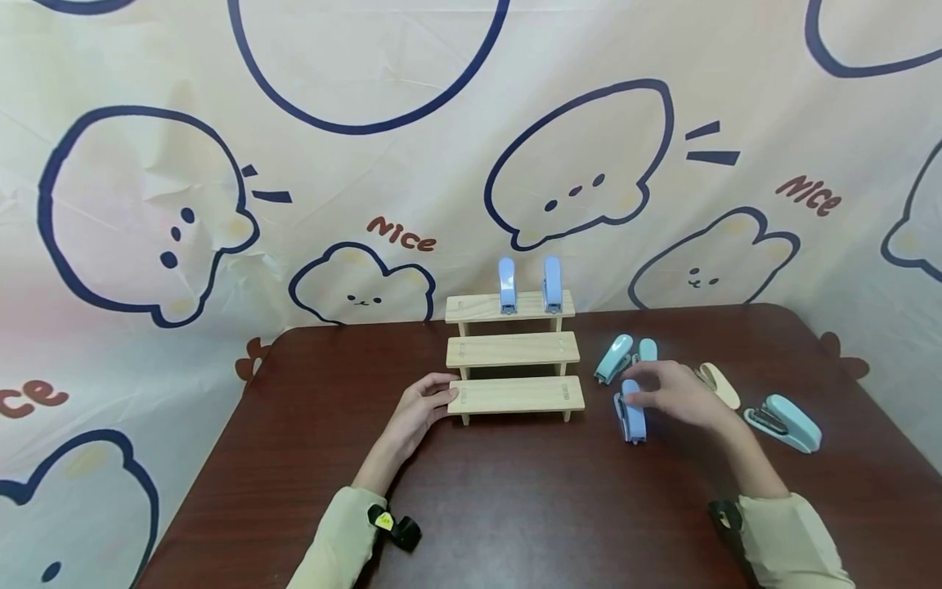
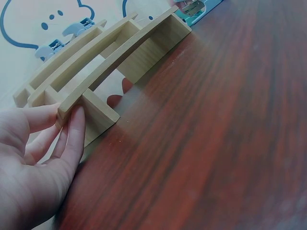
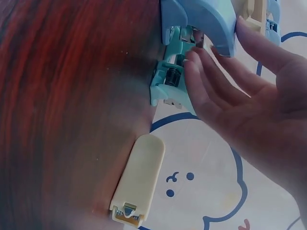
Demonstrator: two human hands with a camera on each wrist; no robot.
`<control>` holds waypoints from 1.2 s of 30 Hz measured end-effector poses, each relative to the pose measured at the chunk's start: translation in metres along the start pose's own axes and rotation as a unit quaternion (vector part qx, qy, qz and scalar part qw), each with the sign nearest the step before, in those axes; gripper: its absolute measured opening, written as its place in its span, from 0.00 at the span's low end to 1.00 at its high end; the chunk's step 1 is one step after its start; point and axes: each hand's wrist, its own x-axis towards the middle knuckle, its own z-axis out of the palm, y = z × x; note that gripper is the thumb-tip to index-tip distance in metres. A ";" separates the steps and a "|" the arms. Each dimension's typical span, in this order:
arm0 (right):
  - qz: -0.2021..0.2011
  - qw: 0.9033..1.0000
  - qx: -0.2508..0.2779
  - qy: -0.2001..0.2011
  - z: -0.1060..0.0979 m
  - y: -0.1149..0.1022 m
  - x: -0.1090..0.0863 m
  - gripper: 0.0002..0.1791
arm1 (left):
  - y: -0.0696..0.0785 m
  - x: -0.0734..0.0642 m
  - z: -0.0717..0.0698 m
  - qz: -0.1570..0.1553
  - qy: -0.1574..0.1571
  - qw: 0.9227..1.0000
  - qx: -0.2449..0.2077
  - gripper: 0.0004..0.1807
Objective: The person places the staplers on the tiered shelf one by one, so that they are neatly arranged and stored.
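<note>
A three-step wooden display stand (image 1: 515,396) is on the table, with two blue staplers (image 1: 508,286) upright on its top step. My left hand (image 1: 419,409) pinches the left end of the lowest step; in the left wrist view, the thumb and fingers (image 2: 75,132) meet around the board's corner. Right of the stand, my right hand (image 1: 673,393) holds the far end of a periwinkle-blue stapler (image 1: 633,421) between thumb and fingers. The right wrist view shows the thumb against the edge of this stapler (image 3: 213,21) and the fingertips (image 3: 194,60) under its end.
Two teal staplers (image 1: 614,360) lie just beyond my right hand. A cream stapler (image 1: 724,387) and a larger teal stapler (image 1: 791,423) lie to its right. Behind the dark wooden table (image 1: 515,507) hangs a printed cloth (image 1: 456,180), close behind the stand.
</note>
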 end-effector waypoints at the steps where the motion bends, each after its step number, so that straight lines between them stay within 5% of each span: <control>1: 0.001 1.000 -0.004 -0.005 0.000 0.000 0.000 0.24 | 0.000 0.000 0.000 -0.001 0.000 1.000 0.000 0.17; 17: 0.008 0.997 0.048 -0.055 0.002 0.006 0.000 0.24 | 0.000 0.000 0.000 -0.004 0.002 1.000 0.006 0.19; 36: -0.004 0.995 0.082 -0.049 0.007 0.007 0.001 0.21 | -0.002 0.002 -0.002 -0.001 -0.007 1.000 0.004 0.20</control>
